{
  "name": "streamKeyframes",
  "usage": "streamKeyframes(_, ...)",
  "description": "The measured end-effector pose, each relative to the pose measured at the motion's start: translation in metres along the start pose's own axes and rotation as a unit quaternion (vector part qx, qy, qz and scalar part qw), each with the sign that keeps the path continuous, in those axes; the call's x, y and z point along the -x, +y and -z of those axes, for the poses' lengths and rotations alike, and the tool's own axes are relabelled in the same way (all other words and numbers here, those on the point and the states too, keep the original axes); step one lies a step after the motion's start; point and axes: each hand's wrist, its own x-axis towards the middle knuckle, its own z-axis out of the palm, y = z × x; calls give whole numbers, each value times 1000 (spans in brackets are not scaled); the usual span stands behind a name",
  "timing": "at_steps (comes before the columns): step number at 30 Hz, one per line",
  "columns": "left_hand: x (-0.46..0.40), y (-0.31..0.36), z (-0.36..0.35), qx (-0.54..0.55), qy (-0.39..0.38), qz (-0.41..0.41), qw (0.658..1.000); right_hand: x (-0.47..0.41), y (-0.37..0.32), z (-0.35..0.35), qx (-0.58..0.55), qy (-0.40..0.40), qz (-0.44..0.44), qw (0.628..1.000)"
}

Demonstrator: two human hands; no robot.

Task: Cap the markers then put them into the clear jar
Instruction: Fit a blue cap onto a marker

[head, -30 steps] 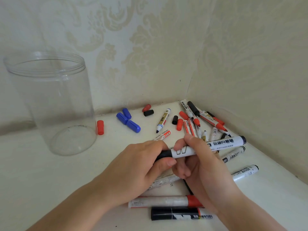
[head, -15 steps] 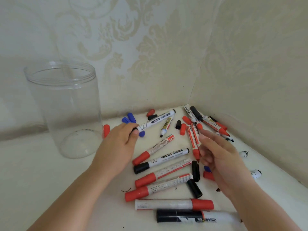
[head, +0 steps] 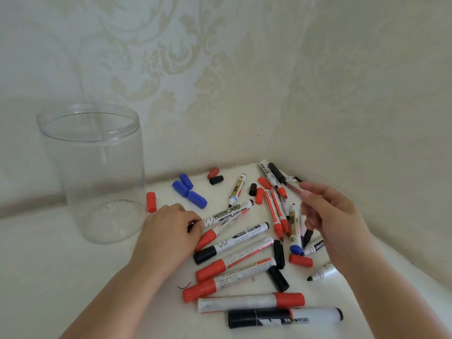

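Note:
The clear jar (head: 73, 172) stands upright and empty at the left. A heap of markers (head: 234, 263) with red, black and blue caps lies in the corner. My left hand (head: 168, 231) is closed around the capped end of a white marker printed WHITEBOARD (head: 228, 211), which points up and to the right, low over the heap. The cap itself is hidden in my fingers. My right hand (head: 330, 216) hovers over the right side of the heap with fingers apart and nothing in it.
Loose caps lie near the back wall: blue caps (head: 189, 192), a red cap (head: 151, 201) beside the jar, a red and black pair (head: 215, 176). Two walls meet behind the heap. An uncapped marker (head: 322, 274) lies under my right wrist.
Both hands held the black-capped marker a second ago. My right hand let go and drew back to the right. My left hand carried the marker left toward the jar, then lower.

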Motion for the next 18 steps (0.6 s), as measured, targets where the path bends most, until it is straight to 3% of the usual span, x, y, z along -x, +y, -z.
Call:
streamKeyframes(6, 8, 2, 13, 88, -43, 9, 995, -12, -3, -1, 101, -59, -22, 993)
streamKeyframes(10, 0, 0, 14, 58, -3, 7, 998, -32, -4, -18, 287, -117, 71, 948)
streamKeyframes(12, -9, 3, 12, 35, 9, 4, 999, -48, -1, -35, 401, -147, 140, 893)
streamKeyframes(16, -34, 8, 6, -52, 26, -49, 997, -79, 7, -69, 609, -201, 265, 721)
streamKeyframes(18, -47, 6, 1, -114, 17, -80, 990, -84, 10, -82, 665, -221, 283, 655)
